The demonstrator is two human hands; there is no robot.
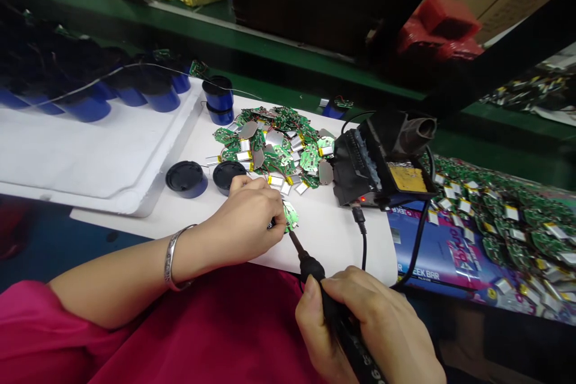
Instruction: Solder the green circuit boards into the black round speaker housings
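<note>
My left hand is closed at the left edge of a small green circuit board; its fingers hide part of the board, and a dark bit shows beneath them. In my right hand is a black-handled soldering iron, held like a pen. Its tip meets or nearly meets the lower edge of the board. Just beyond my left hand stand two black-topped round blue housings, one on the left and one partly behind my fingers.
Circuit boards with small silver batteries lie in a heap. A black soldering station with a yellow sponge stands right of it. More boards cover the right side. A white foam tray holds several blue housings.
</note>
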